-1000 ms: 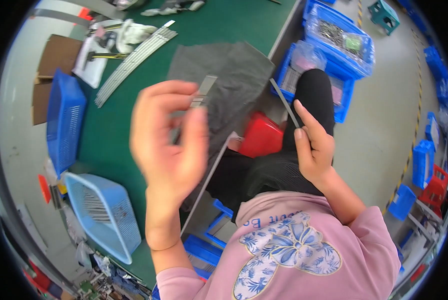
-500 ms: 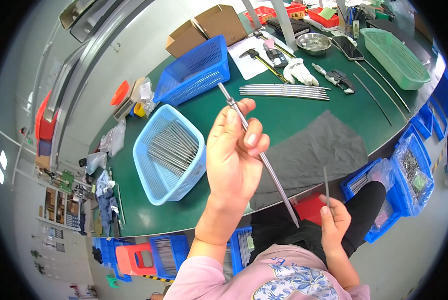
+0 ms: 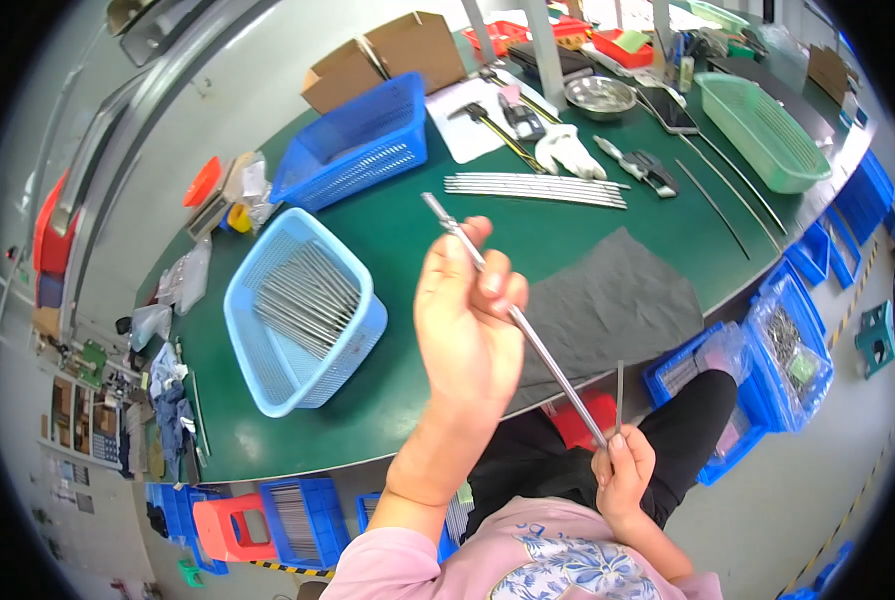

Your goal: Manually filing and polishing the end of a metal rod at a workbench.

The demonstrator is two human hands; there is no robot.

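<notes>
My left hand [image 3: 463, 320] is raised over the table's near part, its fingers wrapped round a long shiny metal rod [image 3: 551, 366] near a stepped upper end. The rod slants down to the right, and its lower end meets the fingers of my right hand [image 3: 626, 475]. That hand is closed on a thin grey metal rod [image 3: 620, 396] that stands nearly upright. Whether the thin rod touches the thicker one is hidden by the fingers. Beneath and beyond the slanting rod, a dark grey cloth [image 3: 633, 305] lies on the green table [image 3: 408, 240].
A light blue basket [image 3: 363, 335] with many metal rods stands left; behind it is a darker blue basket [image 3: 353, 165]. Farther back lie a row of rods [image 3: 538, 190], calipers [image 3: 503, 135], a micrometer [image 3: 638, 165], a white glove [image 3: 570, 152] and a green basket [image 3: 768, 140].
My right hand has moved left and up to the lower end of the long rod, bringing the thin rod along. The view has shifted, so the table things appear farther left.
</notes>
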